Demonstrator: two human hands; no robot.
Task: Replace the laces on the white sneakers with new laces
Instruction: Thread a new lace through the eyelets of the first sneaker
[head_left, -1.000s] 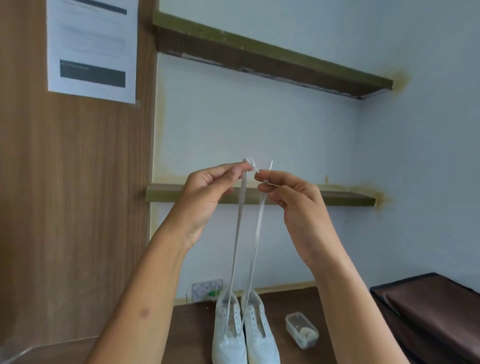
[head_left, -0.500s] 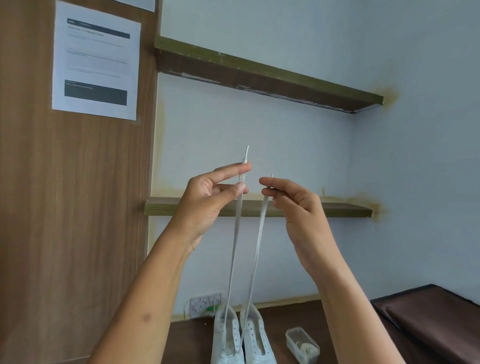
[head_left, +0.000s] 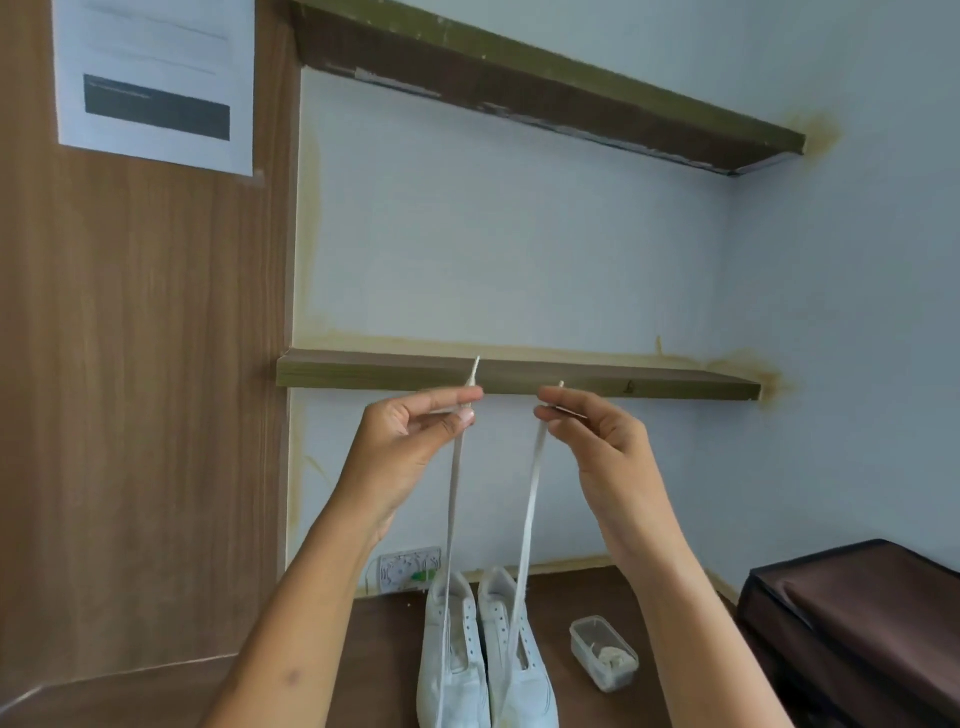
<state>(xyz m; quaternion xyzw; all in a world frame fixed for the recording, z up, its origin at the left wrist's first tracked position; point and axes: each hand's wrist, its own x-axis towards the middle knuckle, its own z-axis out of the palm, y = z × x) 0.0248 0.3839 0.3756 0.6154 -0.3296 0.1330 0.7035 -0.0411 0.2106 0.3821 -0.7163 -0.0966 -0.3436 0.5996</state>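
Note:
Two white sneakers (head_left: 485, 660) stand side by side on the dark wooden table (head_left: 384, 644), toes toward me. A white lace (head_left: 529, 519) rises from them in two taut strands. My left hand (head_left: 415, 447) pinches the left strand's end between thumb and forefinger, its tip poking up. My right hand (head_left: 602, 441) pinches the right strand's end at nearly the same height. The hands are held apart in front of the lower shelf. Where the strands enter the shoes is hard to tell.
A small clear plastic container (head_left: 602, 652) with something pale inside sits right of the shoes. A dark brown box (head_left: 857, 618) stands at the right. Two wall shelves (head_left: 519, 375) hang behind, a socket (head_left: 408, 567) at table level, a paper (head_left: 156, 83) on the wood panel.
My hands have moved apart, spreading the two lace strands wider. The camera tilted, so the hands sit lower against the shelf.

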